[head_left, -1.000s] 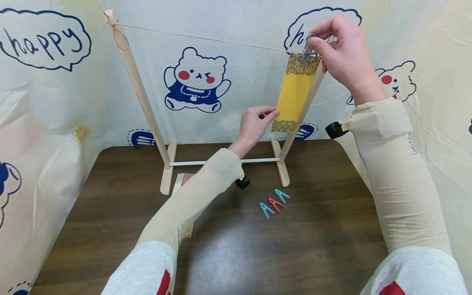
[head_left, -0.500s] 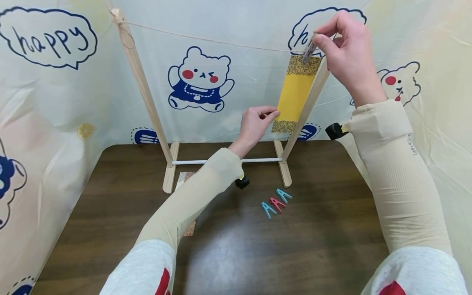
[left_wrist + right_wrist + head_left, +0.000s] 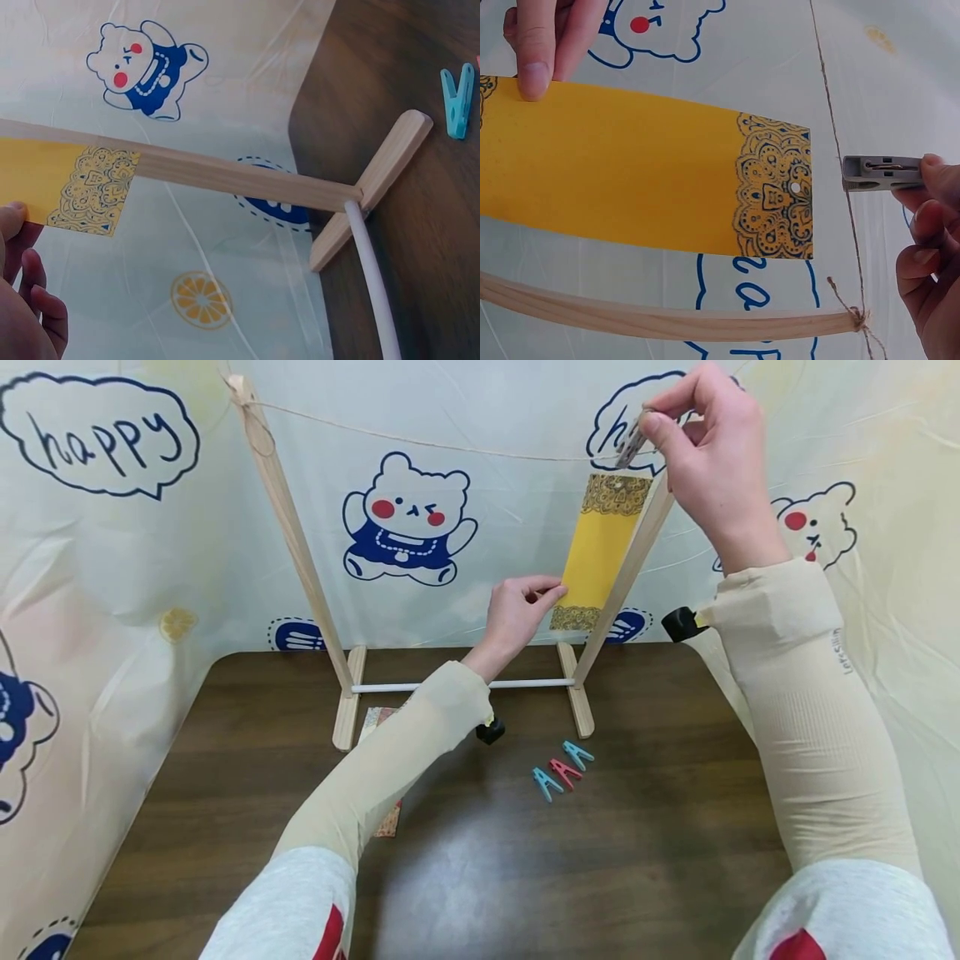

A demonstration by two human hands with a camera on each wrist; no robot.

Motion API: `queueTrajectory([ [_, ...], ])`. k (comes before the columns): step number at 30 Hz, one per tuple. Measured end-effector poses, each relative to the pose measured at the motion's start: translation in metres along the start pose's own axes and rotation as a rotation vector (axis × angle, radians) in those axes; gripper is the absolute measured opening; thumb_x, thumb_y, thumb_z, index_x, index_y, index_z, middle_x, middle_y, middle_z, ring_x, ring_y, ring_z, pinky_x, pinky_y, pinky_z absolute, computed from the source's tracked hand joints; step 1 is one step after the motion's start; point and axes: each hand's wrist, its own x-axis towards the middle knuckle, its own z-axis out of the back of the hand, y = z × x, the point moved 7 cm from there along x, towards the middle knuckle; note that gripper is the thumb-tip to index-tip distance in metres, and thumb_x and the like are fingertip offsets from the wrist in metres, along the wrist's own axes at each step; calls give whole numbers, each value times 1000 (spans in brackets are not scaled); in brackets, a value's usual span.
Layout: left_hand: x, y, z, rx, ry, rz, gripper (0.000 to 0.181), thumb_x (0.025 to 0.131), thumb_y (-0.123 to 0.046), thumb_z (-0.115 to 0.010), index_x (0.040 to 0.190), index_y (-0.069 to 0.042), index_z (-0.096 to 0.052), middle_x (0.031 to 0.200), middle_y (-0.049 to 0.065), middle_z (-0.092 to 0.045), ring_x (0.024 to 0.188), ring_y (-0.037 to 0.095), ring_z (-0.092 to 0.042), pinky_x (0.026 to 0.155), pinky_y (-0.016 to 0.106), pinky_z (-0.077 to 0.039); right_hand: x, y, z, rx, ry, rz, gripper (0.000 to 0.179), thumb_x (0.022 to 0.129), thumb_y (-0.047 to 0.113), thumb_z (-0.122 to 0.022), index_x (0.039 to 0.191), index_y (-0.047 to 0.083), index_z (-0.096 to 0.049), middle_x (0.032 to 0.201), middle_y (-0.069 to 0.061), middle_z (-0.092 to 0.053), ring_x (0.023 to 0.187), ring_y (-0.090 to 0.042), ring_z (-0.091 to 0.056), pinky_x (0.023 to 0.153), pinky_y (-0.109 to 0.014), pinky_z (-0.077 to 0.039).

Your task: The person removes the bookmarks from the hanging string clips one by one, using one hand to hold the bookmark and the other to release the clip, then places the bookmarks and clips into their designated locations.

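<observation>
A yellow bookmark (image 3: 603,550) with dark lace-like patterned ends is upright near the right post of a wooden stand. My left hand (image 3: 517,617) pinches its left edge low down, between thumb and finger. Higher up, my right hand (image 3: 716,464) pinches a grey clothespin (image 3: 885,173) by its handle end. In the right wrist view the clothespin's nose is right at the twine (image 3: 831,101), and the bookmark's punched top edge lies a short gap away from both. The lower patterned end (image 3: 97,191) shows in the left wrist view.
The stand's left post (image 3: 288,527), right post (image 3: 628,572) and white crossbar (image 3: 532,683) frame the space. Two blue clothespins (image 3: 547,783) and a red clothespin (image 3: 564,773) lie on the brown table (image 3: 637,843). Patterned cards (image 3: 375,720) lie partly under my left forearm.
My right hand has risen with the clothespin, which has come off the bookmark's top edge. The left hand has stayed almost in place, still pinching the bookmark.
</observation>
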Motion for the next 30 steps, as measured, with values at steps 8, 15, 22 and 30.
queueTrajectory([
  [8, -5, 8, 3, -1, 10, 17, 22, 100, -23, -72, 116, -10, -81, 108, 5, -79, 75, 15, -59, 66, 23, -46, -4, 0, 0, 36, 4, 30, 16, 104, 24, -65, 118, 20, -70, 111, 8, -65, 62, -10, -53, 60, -18, -43],
  [15, -11, 8, 5, -21, 19, 12, 22, 100, -22, -73, 116, -9, -81, 107, 5, -79, 76, 16, -57, 65, 23, -44, -13, 3, 2, 42, 2, 50, 15, 103, 19, -66, 117, 18, -70, 107, 12, -64, 55, -10, -47, 56, -18, -42],
  [22, -19, 6, 10, -44, 13, -9, 21, 100, -20, -73, 115, -8, -81, 107, 6, -79, 76, 17, -60, 68, 24, -47, -25, 5, -1, -3, 21, 80, 19, 103, 18, -66, 121, 11, -69, 108, 19, -63, 55, -7, -48, 57, -17, -43],
  [30, -28, 8, 12, -43, 21, -5, 22, 100, -21, -73, 114, -7, -81, 102, 7, -79, 76, 17, -60, 66, 24, -48, -41, -2, -4, -1, 49, 74, 20, 102, 16, -67, 121, 9, -69, 113, 13, -66, 56, -8, -50, 58, -16, -43],
])
